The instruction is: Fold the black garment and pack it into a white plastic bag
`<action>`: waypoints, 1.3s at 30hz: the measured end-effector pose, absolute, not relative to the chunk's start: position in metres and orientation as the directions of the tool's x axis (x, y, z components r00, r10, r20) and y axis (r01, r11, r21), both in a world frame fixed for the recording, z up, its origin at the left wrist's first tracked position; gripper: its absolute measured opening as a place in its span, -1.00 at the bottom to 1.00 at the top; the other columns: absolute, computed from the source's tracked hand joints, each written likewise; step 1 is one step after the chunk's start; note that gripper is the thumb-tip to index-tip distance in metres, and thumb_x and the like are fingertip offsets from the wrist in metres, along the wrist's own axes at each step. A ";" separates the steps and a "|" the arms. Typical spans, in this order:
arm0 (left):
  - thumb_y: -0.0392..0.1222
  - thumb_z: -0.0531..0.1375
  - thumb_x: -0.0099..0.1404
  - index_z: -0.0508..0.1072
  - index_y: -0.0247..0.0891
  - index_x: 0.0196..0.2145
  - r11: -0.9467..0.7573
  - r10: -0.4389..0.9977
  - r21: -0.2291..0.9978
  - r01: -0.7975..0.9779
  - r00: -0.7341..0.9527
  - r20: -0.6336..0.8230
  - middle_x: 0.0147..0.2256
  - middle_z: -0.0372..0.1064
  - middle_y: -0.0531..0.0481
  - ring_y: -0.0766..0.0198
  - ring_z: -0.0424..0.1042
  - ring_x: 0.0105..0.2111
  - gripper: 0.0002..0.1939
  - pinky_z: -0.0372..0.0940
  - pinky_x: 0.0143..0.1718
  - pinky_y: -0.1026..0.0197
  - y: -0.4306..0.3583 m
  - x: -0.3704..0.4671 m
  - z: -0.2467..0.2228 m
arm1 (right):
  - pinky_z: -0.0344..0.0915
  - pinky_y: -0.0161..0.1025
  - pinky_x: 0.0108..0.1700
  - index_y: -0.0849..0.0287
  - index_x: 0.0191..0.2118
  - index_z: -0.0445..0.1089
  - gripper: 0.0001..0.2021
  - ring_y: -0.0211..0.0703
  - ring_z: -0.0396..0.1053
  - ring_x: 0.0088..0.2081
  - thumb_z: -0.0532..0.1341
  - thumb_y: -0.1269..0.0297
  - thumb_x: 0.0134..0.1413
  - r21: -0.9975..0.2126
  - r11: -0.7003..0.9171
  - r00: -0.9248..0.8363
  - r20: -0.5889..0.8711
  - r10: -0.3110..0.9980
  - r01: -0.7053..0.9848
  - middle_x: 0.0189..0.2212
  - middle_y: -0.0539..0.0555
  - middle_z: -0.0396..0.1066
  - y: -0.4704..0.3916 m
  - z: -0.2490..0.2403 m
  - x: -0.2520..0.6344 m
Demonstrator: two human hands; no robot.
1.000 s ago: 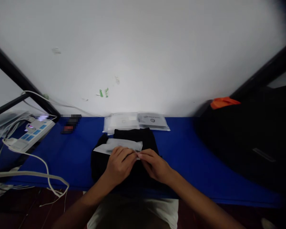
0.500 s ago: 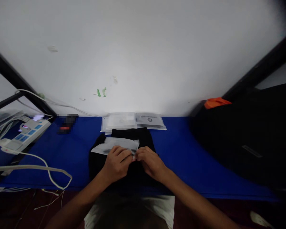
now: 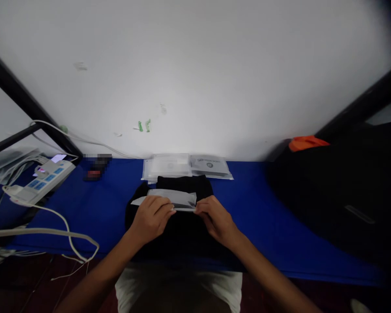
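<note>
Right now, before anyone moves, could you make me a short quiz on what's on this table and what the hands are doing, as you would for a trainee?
1. True or false: the left hand and the right hand both hold the pouch.

2. Which of these lies to the person's left of the black cloth?
A) the orange cloth
B) the power strip
C) the right hand

3. Fill in the colour: the top of the table is ____.

Key: 1 true; 2 B; 3 blue.
</note>
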State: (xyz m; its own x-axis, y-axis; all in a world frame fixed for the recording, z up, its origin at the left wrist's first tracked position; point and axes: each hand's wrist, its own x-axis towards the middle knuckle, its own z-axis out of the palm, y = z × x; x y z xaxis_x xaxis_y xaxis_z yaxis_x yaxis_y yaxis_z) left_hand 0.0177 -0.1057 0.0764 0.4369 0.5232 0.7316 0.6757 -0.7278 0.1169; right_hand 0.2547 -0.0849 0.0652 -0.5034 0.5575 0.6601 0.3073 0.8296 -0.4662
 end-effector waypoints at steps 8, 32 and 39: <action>-0.41 0.15 0.31 0.42 -0.27 -0.30 -0.748 0.437 0.011 0.664 0.480 0.761 -0.34 0.44 -0.05 0.21 0.36 -0.33 -0.91 0.27 -0.30 0.14 -0.107 0.018 0.075 | 0.33 -0.18 -0.25 0.16 -0.08 0.34 -0.67 -0.11 0.30 -0.22 0.00 0.64 0.18 -0.360 0.851 -0.527 0.671 0.521 0.383 -0.23 0.14 0.39 -0.088 0.070 0.255; -0.31 0.08 0.38 0.39 -0.28 -0.29 -0.711 0.672 0.228 0.665 0.548 0.497 -0.34 0.42 -0.06 0.21 0.39 -0.33 -0.89 0.32 -0.29 0.17 -0.112 0.016 0.065 | 0.40 -0.12 -0.06 0.23 0.02 0.31 -0.70 -0.09 0.35 -0.09 0.07 0.51 0.19 -0.459 0.834 -0.740 0.437 0.512 0.306 -0.12 0.19 0.41 -0.116 0.078 0.268; -0.32 0.07 0.40 0.41 -0.27 -0.30 -0.664 0.651 0.169 0.728 0.452 0.610 -0.36 0.44 -0.05 0.22 0.41 -0.33 -0.86 0.32 -0.28 0.17 -0.106 0.022 0.078 | 0.36 0.06 0.05 0.35 0.17 0.20 -0.50 0.11 0.34 0.05 0.06 0.61 0.08 -0.231 0.778 -0.718 0.298 0.629 0.585 0.02 0.37 0.35 -0.115 0.065 0.210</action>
State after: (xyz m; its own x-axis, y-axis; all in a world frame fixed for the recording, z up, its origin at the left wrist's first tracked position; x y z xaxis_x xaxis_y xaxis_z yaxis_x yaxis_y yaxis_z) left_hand 0.0222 -0.1057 0.0781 0.4517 0.6507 0.6104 0.7279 -0.6644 0.1695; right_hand 0.2105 -0.1148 0.0655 -0.7181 0.6287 0.2984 0.5849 0.7776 -0.2306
